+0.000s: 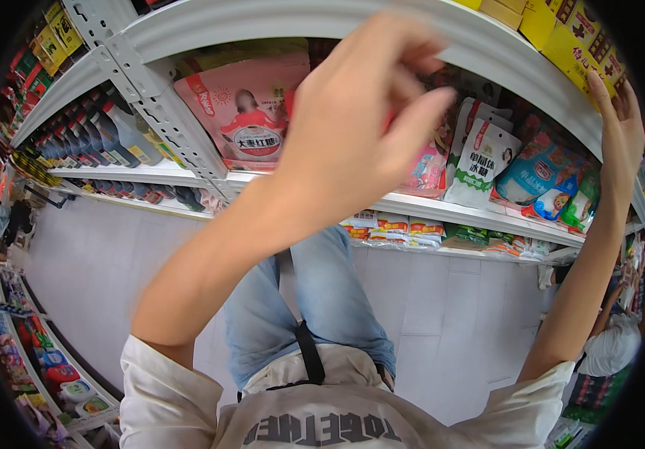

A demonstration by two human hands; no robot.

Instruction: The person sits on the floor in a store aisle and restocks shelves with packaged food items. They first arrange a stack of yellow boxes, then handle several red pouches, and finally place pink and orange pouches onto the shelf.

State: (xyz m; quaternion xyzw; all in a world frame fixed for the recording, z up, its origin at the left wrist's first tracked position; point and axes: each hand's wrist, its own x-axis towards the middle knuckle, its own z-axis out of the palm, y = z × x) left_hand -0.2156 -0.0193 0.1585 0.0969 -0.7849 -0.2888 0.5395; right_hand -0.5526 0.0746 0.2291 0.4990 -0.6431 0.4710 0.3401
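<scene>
My left hand [356, 106], blurred, is raised in front of the upper shelf edge. Its thumb stands apart from the bent fingers, and nothing shows in it. Behind it are a pink pouch of red-date brown sugar [260, 112] and other packets, partly covered by the hand. At the upper right my right hand [623, 126] reaches up to a yellow printed carton [575, 59] on the upper shelf. The thumb lies against the carton's lower front and the fingers are around its right end. White pouches of rock sugar [479, 160] stand on the shelf below.
A perforated white upright [170, 112] divides the shelving; dark-liquid bottles [114, 129] fill the left bay. Small bags [395, 224] lie on the bottom shelf above grey floor [429, 303]. Another person [611, 342] is at the far right. More stocked shelving [41, 359] stands lower left.
</scene>
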